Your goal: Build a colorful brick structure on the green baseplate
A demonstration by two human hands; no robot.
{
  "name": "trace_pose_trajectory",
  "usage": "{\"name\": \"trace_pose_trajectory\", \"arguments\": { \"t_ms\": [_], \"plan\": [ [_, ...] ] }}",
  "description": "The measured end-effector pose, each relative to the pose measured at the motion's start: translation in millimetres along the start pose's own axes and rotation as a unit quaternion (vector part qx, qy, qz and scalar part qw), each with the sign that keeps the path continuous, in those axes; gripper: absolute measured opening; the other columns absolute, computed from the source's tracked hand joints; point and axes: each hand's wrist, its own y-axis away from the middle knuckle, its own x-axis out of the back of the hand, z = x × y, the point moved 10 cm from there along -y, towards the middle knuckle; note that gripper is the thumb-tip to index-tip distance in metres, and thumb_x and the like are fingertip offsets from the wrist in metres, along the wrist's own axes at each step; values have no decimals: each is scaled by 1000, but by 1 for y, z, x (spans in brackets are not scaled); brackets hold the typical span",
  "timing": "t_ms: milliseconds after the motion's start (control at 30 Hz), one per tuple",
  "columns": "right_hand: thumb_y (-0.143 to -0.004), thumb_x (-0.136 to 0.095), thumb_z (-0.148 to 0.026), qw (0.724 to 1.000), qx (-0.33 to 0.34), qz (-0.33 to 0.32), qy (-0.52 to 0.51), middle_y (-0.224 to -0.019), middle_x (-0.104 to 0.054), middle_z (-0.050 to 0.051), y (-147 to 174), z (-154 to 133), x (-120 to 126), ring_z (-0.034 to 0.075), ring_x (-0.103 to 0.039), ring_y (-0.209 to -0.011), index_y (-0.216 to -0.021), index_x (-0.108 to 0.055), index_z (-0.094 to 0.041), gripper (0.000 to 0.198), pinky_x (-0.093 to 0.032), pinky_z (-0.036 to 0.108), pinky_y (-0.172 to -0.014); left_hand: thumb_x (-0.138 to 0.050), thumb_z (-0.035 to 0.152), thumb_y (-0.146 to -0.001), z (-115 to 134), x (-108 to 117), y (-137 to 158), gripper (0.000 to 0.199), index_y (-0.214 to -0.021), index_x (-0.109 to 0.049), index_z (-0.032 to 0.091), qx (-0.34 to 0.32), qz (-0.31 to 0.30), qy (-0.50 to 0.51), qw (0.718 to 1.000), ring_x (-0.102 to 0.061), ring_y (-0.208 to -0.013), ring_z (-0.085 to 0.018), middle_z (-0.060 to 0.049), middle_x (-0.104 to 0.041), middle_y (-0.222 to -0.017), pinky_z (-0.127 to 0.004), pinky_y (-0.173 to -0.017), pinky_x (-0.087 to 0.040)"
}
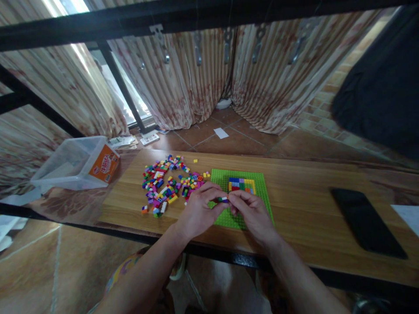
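Observation:
Both my left hand (203, 206) and my right hand (251, 212) are closed on a short row of small toy bricks (223, 199), with white, green and blue showing between the fingertips. They hold it over the green baseplate (240, 173), which lies on the wooden tabletop. On that plate sits a multicoloured block of bricks (242, 183) with blue, purple, yellow and red parts; my right hand covers its near side. To the left of my left hand spreads a pile of loose coloured bricks (166, 185).
A clear plastic bin (70, 159) with an orange label stands left of the wooden table (301, 196). At the right lies a dark flat tablet-like slab (365, 220), with a white paper (407, 217) beyond it. One yellow brick (195, 161) lies apart near the far edge.

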Motion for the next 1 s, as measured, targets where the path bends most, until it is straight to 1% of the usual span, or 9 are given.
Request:
{"name": "trace_pose_trajectory", "arguments": {
  "t_ms": [100, 233, 300, 433, 567, 700, 767, 833, 1000],
  "plan": [
    [-82, -64, -49, 1000, 10, -1, 19, -57, -53, -3, 0, -2, 3, 10, -47, -53, -71, -65, -19, 32, -38, 24, -52, -68, 19, -82, -5, 0, -1, 3, -84, -69, 18, 30, -22, 34, 999, -63, -83, -15, -4, -67, -86, -27, -77, -51],
    [-86, -59, -46, 989, 57, 34, 131, -63, -60, -1, 2, -8, 8, 12, -51, -57, -77, -66, -19, 29, -40, 26, -56, -65, 19, -81, -36, 3, 2, 5, -86, -67, 16, 107, -58, 29, 992, -61, -77, -13, -3, -66, -85, -24, -71, -50],
    [-90, -56, -40, 967, 101, 37, 232, -71, -65, 1, 4, -12, 2, 14, -56, -64, -80, -67, -20, 25, -42, 27, -62, -64, 19, -81, -55, 12, 3, 5, -84, -66, 16, 143, -61, -9, 988, -61, -75, -14, -3, -66, -82, -24, -70, -48],
    [-94, -51, -30, 904, 171, -8, 392, -76, -67, 2, 7, -9, -33, 16, -61, -72, -79, -67, -21, 23, -43, 28, -70, -59, 21, -83, -79, 28, 5, 10, -79, -67, 15, 186, -72, -92, 976, -59, -71, -14, -2, -67, -76, -23, -67, -44],
    [-96, -49, -28, 865, 183, -29, 465, -82, -68, 4, 2, 3, -61, 17, -63, -76, -81, -66, -22, 23, -42, 27, -68, -56, 19, -84, -81, 34, 5, 15, -77, -67, 15, 190, -92, -142, 967, -57, -68, -13, -1, -67, -73, -22, -65, -41],
    [-94, -50, -24, 830, 177, -38, 528, -86, -69, 5, -3, 10, -75, 18, -63, -78, -83, -64, -22, 18, -42, 28, -67, -51, 15, -84, -81, 33, 6, 19, -73, -66, 15, 199, -107, -174, 959, -54, -64, -12, 0, -65, -69, -22, -60, -35],
    [-94, -50, -23, 824, 173, -35, 539, -86, -68, 5, -4, 12, -77, 18, -64, -78, -87, -65, -21, 17, -42, 28, -66, -50, 13, -84, -83, 33, 7, 21, -70, -66, 15, 209, -105, -188, 954, -51, -61, -12, 0, -63, -66, -23, -59, -33],
    [-95, -49, -24, 828, 171, -29, 534, -87, -69, 6, -4, 12, -76, 19, -64, -78, -92, -65, -21, 17, -43, 28, -66, -48, 12, -84, -84, 34, 7, 22, -68, -64, 15, 214, -98, -192, 953, -50, -61, -12, -1, -61, -65, -23, -59, -31],
    [-96, -46, -22, 863, 181, -3, 472, -99, -71, 8, -5, 12, -67, 19, -67, -86, -106, -65, -19, 22, -47, 30, -77, -46, 14, -86, -82, 30, 8, 25, -64, -59, 16, 226, -106, -188, 950, -48, -59, -12, -1, -58, -62, -24, -57, -28]
  ]
}}
